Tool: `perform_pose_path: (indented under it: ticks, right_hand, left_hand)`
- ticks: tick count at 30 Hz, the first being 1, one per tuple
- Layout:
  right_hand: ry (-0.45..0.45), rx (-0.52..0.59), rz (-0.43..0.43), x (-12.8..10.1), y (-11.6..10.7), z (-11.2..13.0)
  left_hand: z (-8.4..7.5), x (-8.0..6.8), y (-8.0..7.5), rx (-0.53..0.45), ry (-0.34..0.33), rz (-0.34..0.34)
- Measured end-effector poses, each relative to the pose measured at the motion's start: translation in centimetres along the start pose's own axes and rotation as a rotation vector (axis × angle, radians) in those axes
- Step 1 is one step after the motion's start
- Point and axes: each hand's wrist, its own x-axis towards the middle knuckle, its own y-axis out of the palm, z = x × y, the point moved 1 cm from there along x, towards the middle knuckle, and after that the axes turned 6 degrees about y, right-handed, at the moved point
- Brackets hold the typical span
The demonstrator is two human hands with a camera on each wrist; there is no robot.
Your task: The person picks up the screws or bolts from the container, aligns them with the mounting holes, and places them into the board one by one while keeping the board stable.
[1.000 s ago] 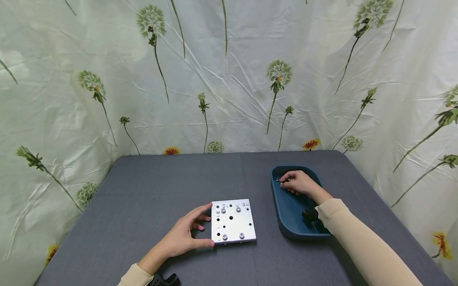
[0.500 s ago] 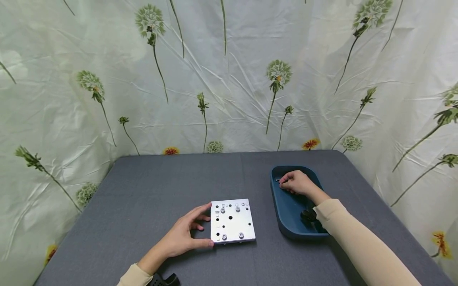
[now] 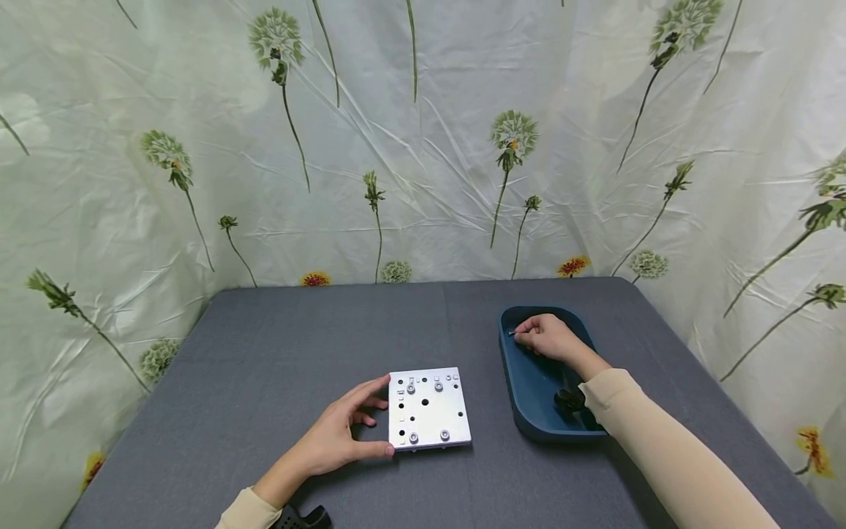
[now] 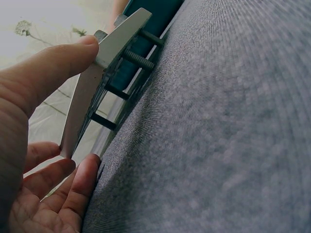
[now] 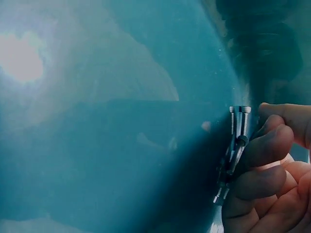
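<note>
A square metal plate (image 3: 429, 408) with holes and a few bolts through it lies on the grey table (image 3: 277, 353). My left hand (image 3: 340, 433) holds the plate's left edge between thumb and fingers; in the left wrist view the plate (image 4: 104, 73) stands raised on its bolts (image 4: 138, 60). My right hand (image 3: 548, 336) is inside the blue tray (image 3: 529, 422), at its far end. In the right wrist view its fingers (image 5: 262, 155) pinch two or three small silver screws (image 5: 235, 141) against the tray floor (image 5: 107, 136).
A black knob-like part (image 3: 570, 399) lies in the near end of the blue tray beside my right sleeve. A black object (image 3: 304, 519) shows at the table's front edge by my left wrist. A floral cloth (image 3: 423, 139) backs the table on all sides.
My right hand has shifted slightly toward the tray's far left corner, still with the screws in its fingers. The left hand and plate have stayed put.
</note>
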Motion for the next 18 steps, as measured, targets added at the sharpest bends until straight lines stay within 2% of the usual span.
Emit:
perform_pose_path:
  ticks: [10, 18]
  right_hand:
    - [0.028, 0.143, 0.013, -1.4, -1.0, 0.7]
    - [0.002, 0.236, 0.04, -2.5, -1.8, 0.9]
  left_hand:
    - [0.1, 0.0, 0.1, -0.004, 0.005, -0.009]
    - [0.2, 0.0, 0.2, -0.001, 0.01, -0.012]
